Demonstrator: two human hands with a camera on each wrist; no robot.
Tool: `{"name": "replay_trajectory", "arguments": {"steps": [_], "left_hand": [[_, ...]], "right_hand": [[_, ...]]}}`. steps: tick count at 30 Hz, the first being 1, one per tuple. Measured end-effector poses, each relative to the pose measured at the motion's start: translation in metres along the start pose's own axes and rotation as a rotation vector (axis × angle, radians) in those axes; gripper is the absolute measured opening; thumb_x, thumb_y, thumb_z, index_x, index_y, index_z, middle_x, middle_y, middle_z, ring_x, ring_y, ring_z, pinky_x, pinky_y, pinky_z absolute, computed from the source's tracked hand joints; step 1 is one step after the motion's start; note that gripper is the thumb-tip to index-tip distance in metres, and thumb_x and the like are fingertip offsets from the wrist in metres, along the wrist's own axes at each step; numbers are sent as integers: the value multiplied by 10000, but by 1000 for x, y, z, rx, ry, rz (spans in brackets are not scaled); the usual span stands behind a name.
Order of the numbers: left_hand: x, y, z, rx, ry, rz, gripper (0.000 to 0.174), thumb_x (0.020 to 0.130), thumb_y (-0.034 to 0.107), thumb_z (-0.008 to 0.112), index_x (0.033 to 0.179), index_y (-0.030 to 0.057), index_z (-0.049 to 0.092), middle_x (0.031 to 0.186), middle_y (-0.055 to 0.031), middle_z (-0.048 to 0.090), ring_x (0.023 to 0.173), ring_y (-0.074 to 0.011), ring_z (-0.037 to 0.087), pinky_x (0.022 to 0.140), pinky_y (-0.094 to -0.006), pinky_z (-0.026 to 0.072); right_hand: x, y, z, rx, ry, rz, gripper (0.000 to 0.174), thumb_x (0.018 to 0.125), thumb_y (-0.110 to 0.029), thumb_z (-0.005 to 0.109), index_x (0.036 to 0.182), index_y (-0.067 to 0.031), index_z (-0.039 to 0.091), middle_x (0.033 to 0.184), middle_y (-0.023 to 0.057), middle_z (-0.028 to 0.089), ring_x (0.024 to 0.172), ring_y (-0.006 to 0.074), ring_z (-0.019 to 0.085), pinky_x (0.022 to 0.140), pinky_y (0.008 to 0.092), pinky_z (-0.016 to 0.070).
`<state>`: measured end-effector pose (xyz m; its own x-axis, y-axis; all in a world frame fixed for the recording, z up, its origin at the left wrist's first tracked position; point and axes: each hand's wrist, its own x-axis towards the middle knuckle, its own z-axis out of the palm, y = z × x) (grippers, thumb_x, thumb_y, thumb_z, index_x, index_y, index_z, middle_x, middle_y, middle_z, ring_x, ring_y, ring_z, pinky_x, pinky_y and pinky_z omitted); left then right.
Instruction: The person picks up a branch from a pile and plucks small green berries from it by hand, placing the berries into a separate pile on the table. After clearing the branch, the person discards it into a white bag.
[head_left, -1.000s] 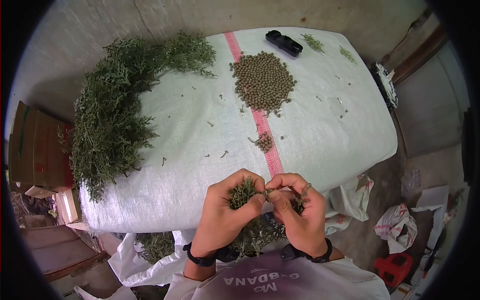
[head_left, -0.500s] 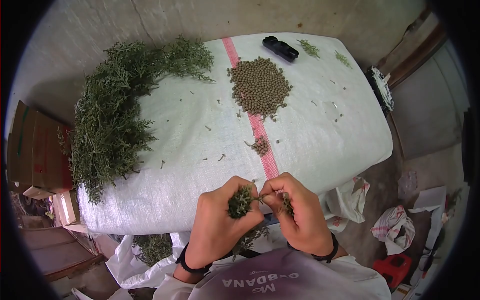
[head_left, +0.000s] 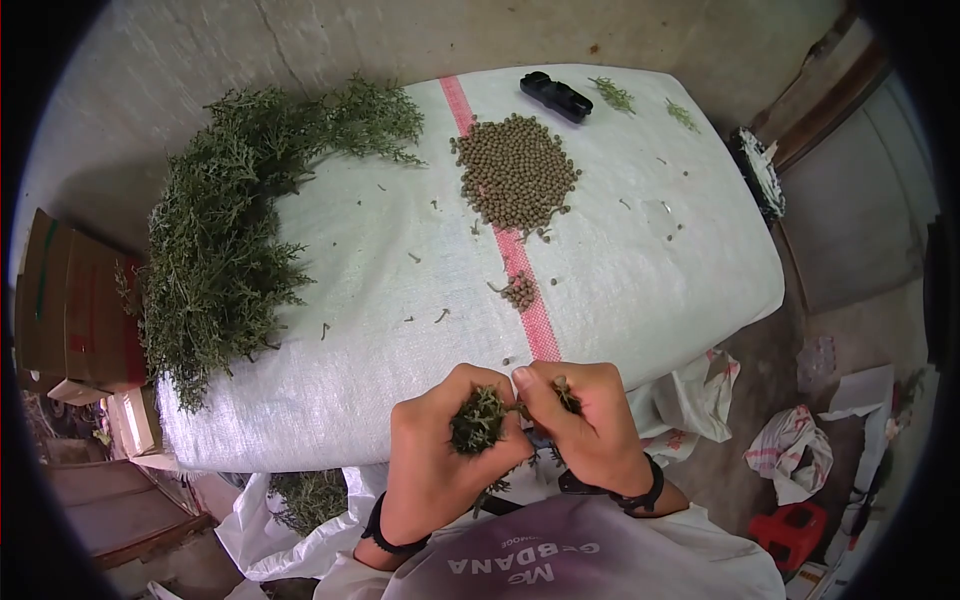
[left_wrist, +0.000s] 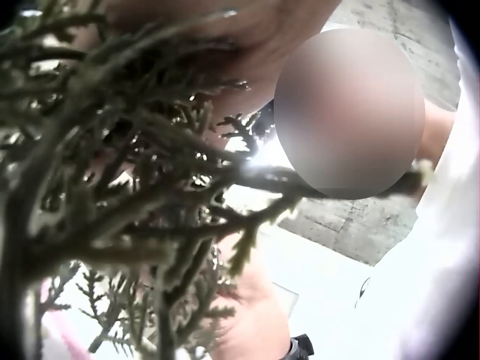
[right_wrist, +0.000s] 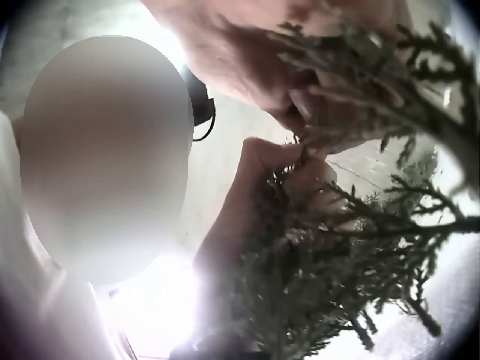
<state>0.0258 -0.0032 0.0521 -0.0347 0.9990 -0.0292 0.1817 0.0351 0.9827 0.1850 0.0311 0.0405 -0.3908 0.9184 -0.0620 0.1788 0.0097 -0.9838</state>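
Note:
At the near edge of the white sack (head_left: 380, 370), the left hand (head_left: 430, 455) curls round a green leafy sprig (head_left: 478, 420). Close beside it, the right hand (head_left: 590, 430) pinches part of the sprig, its thumb at the fingertips and a bit of green (head_left: 566, 395) showing in its curl. Both hands' fingertips nearly meet. Leafy twigs (left_wrist: 172, 187) fill much of the left wrist view; in the right wrist view they (right_wrist: 315, 277) hang below the hands. Beyond the hands lie a small cluster of round brown seeds (head_left: 519, 291) and a large pile of them (head_left: 515, 172).
A big heap of green branches (head_left: 220, 240) lies along the sack's left side. A black object (head_left: 556, 96) and two small sprigs (head_left: 612, 95) lie at the far edge. Cardboard boxes (head_left: 75, 310) stand left; a red plastic item (head_left: 787, 533) is on the floor at right.
Both hands have shifted slightly and turned, the right thumb now higher on the fingers. A single seed has appeared on the sack just beyond the hands.

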Motion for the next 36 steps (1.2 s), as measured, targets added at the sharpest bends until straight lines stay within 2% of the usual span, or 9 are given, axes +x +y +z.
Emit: {"name": "replay_trajectory", "arguments": {"steps": [4,9,12,22,25,29,31,34,36], "left_hand": [[0,-3,-2,181,25,161,178,749,-20,708,895,14,612,669,-27,586,600,-54,524,553,-230,438],[1,-14,-8,385,14,476,200,774,34,756,925,26,625,722,-64,620,572,-150,595,531,-282,473],[-2,-15,-15,545,-29,657,201,795,60,766,934,17,627,739,-75,618,567,-173,599,515,-300,469],[-9,-6,-29,1124,-114,1214,151,804,36,722,908,-18,627,725,-93,580,558,-164,553,509,-303,477],[-9,-8,-28,866,-55,1041,144,784,5,708,903,-10,629,714,-79,588,549,-167,551,533,-296,496],[-10,-7,-20,509,37,634,144,735,-10,685,856,-5,607,713,-72,609,583,-152,586,577,-270,502],[-12,-6,-20,396,75,463,144,716,-11,677,834,-4,596,715,-72,618,602,-144,604,593,-258,501],[-9,-4,-24,19,46,-41,137,733,19,674,839,-7,591,722,-44,627,649,-104,605,608,-225,479],[-7,-5,-25,-31,9,-89,130,742,19,666,843,-10,590,725,-39,630,656,-95,602,609,-224,478]], "right_hand": [[8,-14,-12,438,-200,435,362,1046,-242,554,778,0,573,602,-42,404,537,50,360,478,239,274],[6,-8,-13,669,-257,536,398,1044,-271,556,715,-47,543,584,-72,357,497,35,319,449,225,236],[9,1,-19,933,-437,870,439,1034,-304,571,659,-97,472,577,-78,335,458,30,292,410,226,208],[13,2,-21,885,-695,936,474,1028,-351,573,636,-125,432,572,-74,368,441,27,303,391,220,186],[10,-1,-23,883,-698,906,495,1036,-389,551,640,-101,479,575,-70,392,454,33,326,395,220,191],[3,-4,-22,585,-451,447,349,986,-309,657,773,-32,666,621,-27,512,485,37,391,403,212,236],[2,-13,-22,142,-129,-80,157,902,-196,742,926,-41,728,692,3,590,513,51,471,414,216,314],[-1,-8,-20,-163,44,-434,235,808,-104,813,1033,-61,762,763,25,645,544,69,542,432,224,389],[-3,0,-19,-327,82,-630,411,702,-33,867,1095,-91,765,834,39,678,576,90,605,459,236,460]]}}
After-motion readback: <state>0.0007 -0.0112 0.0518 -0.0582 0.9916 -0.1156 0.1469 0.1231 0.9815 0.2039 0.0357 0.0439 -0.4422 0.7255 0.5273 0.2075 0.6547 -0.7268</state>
